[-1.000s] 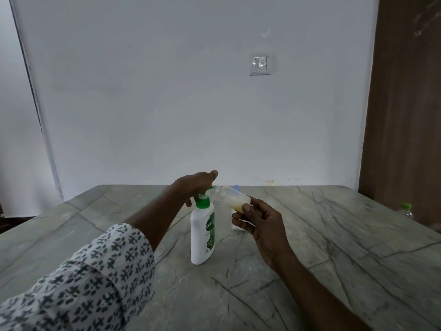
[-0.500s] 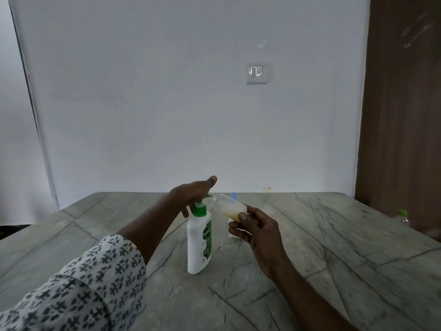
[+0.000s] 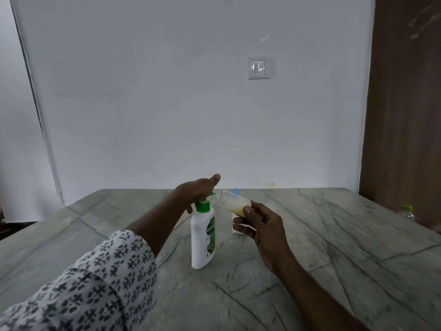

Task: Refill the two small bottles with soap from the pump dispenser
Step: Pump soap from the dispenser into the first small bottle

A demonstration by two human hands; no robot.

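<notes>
A white pump dispenser (image 3: 202, 237) with a green collar stands upright on the marble table (image 3: 334, 254). My left hand (image 3: 198, 189) rests flat on its pump head, thumb stretched out, pressing down. My right hand (image 3: 259, 223) grips a small clear bottle (image 3: 232, 203) tilted on its side, its mouth at the green nozzle. Pale yellow soap lies in the bottle's lower part. A second small white bottle (image 3: 235, 229) with a blue top (image 3: 236, 190) stands behind, mostly hidden by my right hand and the held bottle.
A clear bottle with a green cap (image 3: 405, 211) sits past the table's right edge beside a brown wooden door (image 3: 405, 115). A white wall with a light switch (image 3: 259, 67) stands behind the table's far edge.
My left hand stays on the pump head and my right hand keeps the small bottle at the nozzle. The camera has shifted slightly; the hands hardly moved.
</notes>
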